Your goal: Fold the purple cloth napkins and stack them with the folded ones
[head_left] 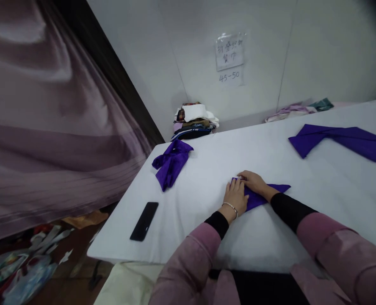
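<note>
A folded purple cloth napkin (256, 200) lies on the white-covered table in front of me, its pointed end reaching right beneath my right wrist. My left hand (235, 197) presses down on its left part, fingers stretched out and lying flat. From the right, my right hand (252, 181) reaches across the napkin, its bent fingers gathered at the upper left edge, close by the left fingertips. The fold under both hands is mostly hidden.
A knotted purple cloth (173, 163) and a black phone (144, 221) lie to the left on the white tablecloth (203, 169). Another folded purple cloth (343, 137) is at right. A stack of folded fabrics (196, 120) stands by the wall, below a handwritten sign (230, 53). A curtain (57, 114) hangs left.
</note>
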Motion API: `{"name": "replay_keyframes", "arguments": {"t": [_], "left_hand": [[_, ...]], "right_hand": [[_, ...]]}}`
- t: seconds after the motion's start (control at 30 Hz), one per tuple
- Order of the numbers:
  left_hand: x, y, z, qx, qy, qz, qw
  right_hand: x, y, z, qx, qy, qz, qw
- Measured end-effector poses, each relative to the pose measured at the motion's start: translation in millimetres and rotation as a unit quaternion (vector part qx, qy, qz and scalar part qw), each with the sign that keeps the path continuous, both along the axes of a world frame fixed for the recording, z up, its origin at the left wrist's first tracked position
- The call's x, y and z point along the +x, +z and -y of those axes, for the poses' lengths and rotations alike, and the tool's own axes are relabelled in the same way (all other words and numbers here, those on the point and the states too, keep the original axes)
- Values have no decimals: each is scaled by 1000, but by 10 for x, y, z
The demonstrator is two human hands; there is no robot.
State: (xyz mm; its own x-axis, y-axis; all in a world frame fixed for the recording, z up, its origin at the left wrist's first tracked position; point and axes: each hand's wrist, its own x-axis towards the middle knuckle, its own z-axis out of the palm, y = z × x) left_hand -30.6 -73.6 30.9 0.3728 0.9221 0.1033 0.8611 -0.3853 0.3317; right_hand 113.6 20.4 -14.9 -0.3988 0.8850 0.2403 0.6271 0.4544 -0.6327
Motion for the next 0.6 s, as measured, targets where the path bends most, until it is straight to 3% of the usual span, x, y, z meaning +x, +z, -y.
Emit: {"name": "replay_keyframes", "arguments": {"t": [0.13,0.3,0.43,0.53,0.6], "left_hand": [[73,-194,-74,-11,13,-15,1000],[24,-214,-72,1,17,-36,999],[31,-199,-75,10,15,-56,998],[33,-206,-79,10,17,-78,997],[29,-211,-82,8,17,-97,995]], "right_hand": [[-61,48,28,0,-13,-7,1000],[28,195,98,2,-30,-35,999],[650,336,152,-8,-81,-80,993],[1261,412,211,-101,-137,-104,980],[1545,447,276,-175,-126,-93,972]]}}
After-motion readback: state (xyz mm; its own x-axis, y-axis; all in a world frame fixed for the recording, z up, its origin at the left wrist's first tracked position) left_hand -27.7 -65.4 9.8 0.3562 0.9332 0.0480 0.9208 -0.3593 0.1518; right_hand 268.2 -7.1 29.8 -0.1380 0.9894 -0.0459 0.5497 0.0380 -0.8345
